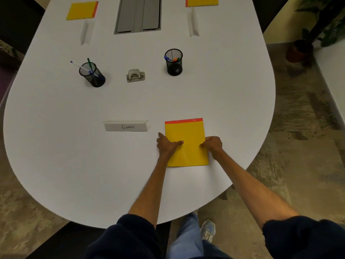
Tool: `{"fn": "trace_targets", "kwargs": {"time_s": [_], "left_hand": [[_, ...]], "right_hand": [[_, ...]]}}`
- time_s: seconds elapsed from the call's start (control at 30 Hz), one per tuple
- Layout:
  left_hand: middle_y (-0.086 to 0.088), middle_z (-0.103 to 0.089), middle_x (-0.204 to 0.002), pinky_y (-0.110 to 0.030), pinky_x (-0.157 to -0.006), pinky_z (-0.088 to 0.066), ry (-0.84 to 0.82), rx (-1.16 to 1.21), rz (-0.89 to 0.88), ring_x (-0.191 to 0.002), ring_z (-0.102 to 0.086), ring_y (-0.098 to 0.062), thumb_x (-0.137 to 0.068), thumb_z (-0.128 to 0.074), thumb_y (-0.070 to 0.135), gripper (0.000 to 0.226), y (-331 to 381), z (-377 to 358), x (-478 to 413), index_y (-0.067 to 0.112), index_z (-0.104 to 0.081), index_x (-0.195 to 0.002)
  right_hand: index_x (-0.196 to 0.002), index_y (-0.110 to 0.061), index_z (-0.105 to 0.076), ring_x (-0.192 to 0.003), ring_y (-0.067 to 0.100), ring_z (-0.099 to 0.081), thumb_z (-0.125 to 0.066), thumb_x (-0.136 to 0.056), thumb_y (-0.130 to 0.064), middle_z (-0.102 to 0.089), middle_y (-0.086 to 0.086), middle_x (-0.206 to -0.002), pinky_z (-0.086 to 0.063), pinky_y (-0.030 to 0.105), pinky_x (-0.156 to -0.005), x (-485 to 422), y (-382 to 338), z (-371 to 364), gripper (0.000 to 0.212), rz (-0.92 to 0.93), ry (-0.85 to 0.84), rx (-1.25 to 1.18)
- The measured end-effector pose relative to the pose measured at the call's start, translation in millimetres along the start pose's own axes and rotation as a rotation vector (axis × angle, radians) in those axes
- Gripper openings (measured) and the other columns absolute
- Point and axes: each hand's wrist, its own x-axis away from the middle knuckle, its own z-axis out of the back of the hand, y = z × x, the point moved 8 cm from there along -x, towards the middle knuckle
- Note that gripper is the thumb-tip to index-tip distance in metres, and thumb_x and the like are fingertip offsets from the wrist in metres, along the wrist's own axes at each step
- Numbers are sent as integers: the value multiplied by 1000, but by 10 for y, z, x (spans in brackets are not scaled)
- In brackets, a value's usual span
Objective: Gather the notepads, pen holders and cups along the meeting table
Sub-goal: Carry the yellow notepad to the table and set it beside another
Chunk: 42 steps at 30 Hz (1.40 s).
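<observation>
A yellow notepad [186, 133] with an orange top strip lies flat near the table's front edge. My left hand [167, 143] grips its left edge, thumb on top of the cover. At the right edge, my right hand [212, 144] is closed on the pad. Two more yellow notepads lie farther back, one at the left [82, 10] and one at the right [202, 1]. A black mesh pen holder [92, 74] with pens stands at mid-left, a second one [174, 62] at mid-right. No cups are visible.
The white rounded table [56, 146] also carries a name card reading "Girafee" [126, 126], a metal hole punch [135, 75], two white folded cards [86, 32] [193, 22] and a grey cable hatch [139, 14]. A potted plant [300, 49] stands on the floor at right.
</observation>
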Motion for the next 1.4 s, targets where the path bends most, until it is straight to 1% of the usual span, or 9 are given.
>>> {"fn": "trace_targets", "kwargs": {"time_s": [0.2,0.27,0.4,0.53,0.63,0.8,0.97,1.17,1.4], "left_hand": [[-22,-35,-145,-45,-107,-39,10,96,51,-132,-40,-37,-76,-83,26,87,-65,-41,90,-1,-33,-141],[-22,-39,-143,-44,-105,-39,21,106,50,-130,-41,-37,-75,-84,24,80,-81,-60,141,1,-40,-138],[-20,-52,-138,-48,-109,-40,8,102,19,-129,-48,-37,-76,-83,25,69,-48,-59,186,2,-52,-133],[-19,-50,-140,-46,-106,-43,-12,286,-59,-128,-50,-35,-76,-83,12,75,236,-72,348,2,-41,-138],[-20,-50,-138,-45,-100,-47,-48,379,-148,-123,-54,-35,-78,-80,6,73,551,-113,486,3,-36,-136],[-19,-53,-135,-50,-99,-49,-31,347,-337,-118,-56,-37,-79,-79,10,69,1182,-116,693,6,-38,-135],[-18,-56,-131,-45,-92,-50,-16,301,-517,-113,-58,-35,-82,-76,10,63,1841,-253,956,10,-40,-133],[-16,-57,-130,-38,-86,-49,-24,226,-677,-103,-58,-25,-82,-75,14,61,2556,-620,1377,11,-40,-132],[-16,-55,-134,-44,-93,-49,-53,196,-792,-116,-57,-34,-84,-75,16,62,3224,-1414,1938,10,-40,-134]], "right_hand": [[-104,-9,-62,-105,33,-61,-68,-84,5,-62,25,-127,-50,49,-99,64,64,-18,25,-90,-128,-282],[-113,-7,-60,-101,31,-60,-67,-86,4,-61,24,-129,-50,49,-97,104,6,6,29,-80,-176,-330],[-132,-5,-54,-111,36,-60,-69,-88,-2,-58,23,-133,-50,48,-94,223,-134,237,47,-23,-180,-399],[-132,-8,-55,-103,31,-59,-70,-87,-7,-59,22,-132,-49,44,-85,360,-302,522,47,51,-194,-463],[-130,-10,-56,-103,31,-59,-71,-88,-8,-59,20,-132,-51,46,-89,465,-443,803,45,93,-124,-480],[-122,-10,-58,-102,28,-58,-74,-84,-7,-59,18,-130,-48,39,-81,584,-699,1379,41,202,25,-447],[-125,-4,-56,-118,33,-58,-77,-81,-6,-59,17,-130,-51,49,-100,675,-868,1981,49,262,163,-382],[-124,0,-55,-118,34,-60,-77,-81,-4,-61,19,-128,-50,51,-102,769,-873,2795,48,315,252,-446],[-119,0,-56,-113,33,-63,-80,-78,-1,-65,19,-122,-51,50,-99,870,-594,3924,48,361,350,-489]]}}
